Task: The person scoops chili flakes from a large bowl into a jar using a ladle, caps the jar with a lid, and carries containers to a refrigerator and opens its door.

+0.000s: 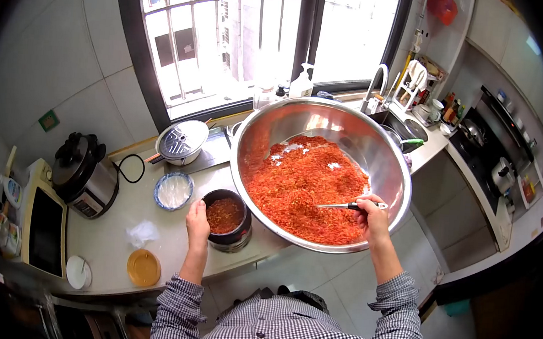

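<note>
A large steel bowl point(248, 149) holds a heap of chopped red chili point(308, 191) with white patches of what looks like salt or sugar. My right hand point(374, 219) is closed round the black handle of a metal spoon point(332, 206), whose tip is down in the chili. To the left of the bowl stands a dark jar point(234, 239) filled with a reddish-brown chopped mix point(223, 215). My left hand point(197, 227) grips this jar at its left side; some of its fingers are hidden.
Left of the jar are a blue-rimmed bowl point(173, 191), a crumpled plastic bag point(143, 233) and a tan round lid point(144, 267). A pressure cooker point(88, 175) and microwave point(44, 220) stand farther left. The sink tap point(374, 88) rises behind the bowl; a stove point(484, 150) is right.
</note>
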The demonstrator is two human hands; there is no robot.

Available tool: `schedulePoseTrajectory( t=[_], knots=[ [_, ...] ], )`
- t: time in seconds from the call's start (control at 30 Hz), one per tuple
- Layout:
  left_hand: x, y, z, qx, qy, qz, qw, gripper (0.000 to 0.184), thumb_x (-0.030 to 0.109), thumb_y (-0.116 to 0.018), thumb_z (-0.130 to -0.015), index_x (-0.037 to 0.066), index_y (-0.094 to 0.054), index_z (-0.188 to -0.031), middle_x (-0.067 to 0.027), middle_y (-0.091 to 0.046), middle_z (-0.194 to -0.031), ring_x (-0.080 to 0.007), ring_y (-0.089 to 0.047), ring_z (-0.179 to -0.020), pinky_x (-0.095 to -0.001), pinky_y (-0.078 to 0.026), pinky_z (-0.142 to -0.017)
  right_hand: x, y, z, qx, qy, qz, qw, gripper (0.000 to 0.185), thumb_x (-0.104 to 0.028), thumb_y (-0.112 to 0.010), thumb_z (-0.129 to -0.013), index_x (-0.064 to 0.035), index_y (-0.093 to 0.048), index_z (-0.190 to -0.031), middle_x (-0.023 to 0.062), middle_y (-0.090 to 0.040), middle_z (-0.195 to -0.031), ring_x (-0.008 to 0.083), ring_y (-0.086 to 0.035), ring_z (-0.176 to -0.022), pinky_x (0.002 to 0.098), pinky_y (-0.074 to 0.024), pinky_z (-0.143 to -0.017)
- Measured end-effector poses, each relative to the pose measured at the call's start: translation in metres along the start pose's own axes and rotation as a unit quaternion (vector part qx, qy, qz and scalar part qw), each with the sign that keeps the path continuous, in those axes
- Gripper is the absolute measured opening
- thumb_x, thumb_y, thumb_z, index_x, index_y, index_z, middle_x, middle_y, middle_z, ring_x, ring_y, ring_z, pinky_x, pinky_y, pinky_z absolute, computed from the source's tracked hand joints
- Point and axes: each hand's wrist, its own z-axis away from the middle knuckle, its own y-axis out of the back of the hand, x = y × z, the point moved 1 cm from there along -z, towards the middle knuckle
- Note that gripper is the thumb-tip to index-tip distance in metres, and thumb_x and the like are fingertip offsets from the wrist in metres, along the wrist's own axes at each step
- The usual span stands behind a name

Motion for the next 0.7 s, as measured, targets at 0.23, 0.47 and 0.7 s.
schedulePoseTrajectory(
  t=[0.23, 0.47, 0.7],
  knots=[
    [0.005, 0.000, 0.001, 0.003, -0.009, -0.045, 0.999, 0.035, 0.026, -0.045, -0.093, -0.002, -0.059, -0.109, -0.0208, -0.064, -0.098, -0.0295, -0.061, -0.091, -0.0353, -0.045, -0.081, -0.024, -0.028, -0.002, -0.035, 0.022, 0.008, 0.999, 0.005, -0.008, -0.058, -0.078, -0.0034, -0.061, -0.079, 0.0047, -0.057, -0.056, 0.0064, -0.048, -0.040, 0.0182, -0.0323, -0.032],
    [0.010, -0.001, 0.003, 0.008, 0.003, -0.041, 0.999, 0.035, 0.027, -0.045, -0.093, 0.000, -0.059, -0.108, -0.0217, -0.064, -0.095, -0.0320, -0.061, -0.089, -0.0358, -0.045, -0.080, -0.060, -0.070, 0.000, -0.101, 0.043, 0.016, 0.994, 0.005, -0.006, -0.058, -0.077, -0.0027, -0.061, -0.078, 0.0053, -0.057, -0.056, 0.0066, -0.049, -0.041, 0.0176, -0.0333, -0.032],
    [0.004, -0.002, 0.002, -0.001, 0.018, -0.032, 0.999, 0.036, 0.029, -0.044, -0.093, 0.000, -0.059, -0.108, -0.0199, -0.061, -0.105, -0.0328, -0.057, -0.100, -0.0362, -0.043, -0.088, -0.058, -0.128, 0.025, -0.233, 0.078, 0.072, 0.967, 0.007, -0.007, -0.059, -0.077, -0.0023, -0.063, -0.079, 0.0048, -0.060, -0.063, 0.0072, -0.049, -0.043, 0.0174, -0.0339, -0.035]
  ],
)
